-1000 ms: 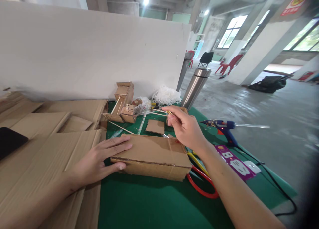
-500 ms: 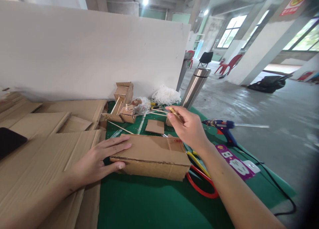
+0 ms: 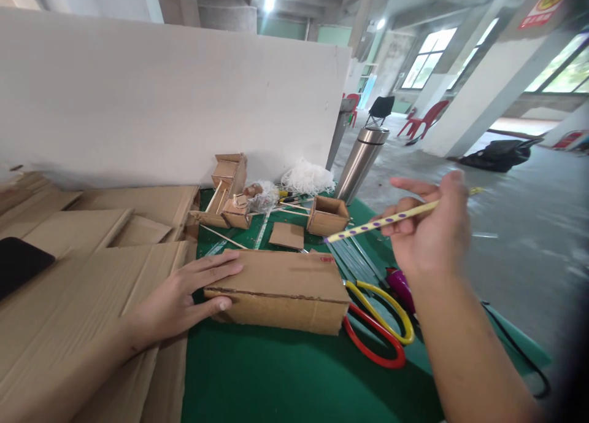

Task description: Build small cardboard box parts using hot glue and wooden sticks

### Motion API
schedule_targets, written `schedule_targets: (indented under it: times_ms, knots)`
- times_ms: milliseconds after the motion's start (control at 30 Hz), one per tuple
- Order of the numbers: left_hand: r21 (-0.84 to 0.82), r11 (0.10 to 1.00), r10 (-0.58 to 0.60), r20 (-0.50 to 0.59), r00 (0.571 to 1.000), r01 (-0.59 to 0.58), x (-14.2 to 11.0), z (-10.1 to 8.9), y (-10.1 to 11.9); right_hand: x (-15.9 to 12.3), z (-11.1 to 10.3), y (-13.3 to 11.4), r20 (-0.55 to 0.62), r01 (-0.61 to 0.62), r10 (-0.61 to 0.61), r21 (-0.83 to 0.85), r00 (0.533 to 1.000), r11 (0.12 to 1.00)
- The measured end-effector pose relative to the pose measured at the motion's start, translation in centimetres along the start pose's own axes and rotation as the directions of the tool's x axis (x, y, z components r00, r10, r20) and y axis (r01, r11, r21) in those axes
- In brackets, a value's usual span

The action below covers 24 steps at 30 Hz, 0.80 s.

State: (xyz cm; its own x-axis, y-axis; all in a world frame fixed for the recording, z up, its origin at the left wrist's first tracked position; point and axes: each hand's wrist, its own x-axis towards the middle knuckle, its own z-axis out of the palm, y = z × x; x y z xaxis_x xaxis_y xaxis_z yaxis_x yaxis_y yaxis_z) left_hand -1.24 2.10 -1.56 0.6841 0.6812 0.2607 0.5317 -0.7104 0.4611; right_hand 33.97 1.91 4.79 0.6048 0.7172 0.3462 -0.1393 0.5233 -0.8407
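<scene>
My left hand [image 3: 184, 297] lies flat with fingers apart against the left end of a folded brown cardboard piece [image 3: 280, 288] on the green mat [image 3: 285, 374]. My right hand [image 3: 430, 236] is raised above the mat's right side, fingers closed round a yellow pencil with purple dots [image 3: 377, 222]. The pencil's tip points left toward a small open cardboard box [image 3: 327, 215].
Large cardboard sheets [image 3: 87, 269] cover the left, with a black object [image 3: 21, 260] on them. Scissors with red and yellow handles [image 3: 380, 328], a steel flask [image 3: 359, 162], small cardboard constructions [image 3: 225, 193], wooden sticks, white netting [image 3: 307, 176] and a white board [image 3: 175, 97] stand behind.
My right hand picked the pencil up from the back of the mat and lifted it to the right, uncovering the small box and hiding the glue gun. The left hand stayed put.
</scene>
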Motion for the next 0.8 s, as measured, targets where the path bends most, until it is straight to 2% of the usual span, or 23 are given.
schedule_targets:
  times_ms: [67, 167, 400, 533, 800]
  knots:
    - [-0.006, 1.000, -0.007, 0.004, 1.000, 0.007, 0.0, 0.0, 0.1, -0.7, 0.0, 0.5, 0.097, -0.016, 0.010, 0.060, 0.995, 0.998]
    - [-0.011, 1.000, -0.021, 0.016, 1.000, 0.021, 0.1, 0.0, 0.2, -1.8, 0.0, 1.8, 0.280, -0.038, 0.012, 0.088, 0.960, 0.995]
    - [-0.027, 1.000, -0.009, 0.004, 1.000, 0.009, 0.2, -0.1, 0.4, -3.7, 0.4, 4.2, 0.536, -0.036, 0.107, -0.140, 0.837, 0.989]
    - [-0.033, 0.999, 0.006, -0.020, 1.000, -0.007, 0.3, -0.1, 0.5, -4.0, 0.6, 4.5, 0.582, -0.111, 0.206, -0.195, 0.787, 0.975]
    - [-0.057, 0.998, 0.000, -0.025, 1.000, -0.001, 0.4, -0.3, 0.7, -4.7, 1.3, 4.9, 0.553, -0.321, 0.398, -0.236, 0.732, 0.917]
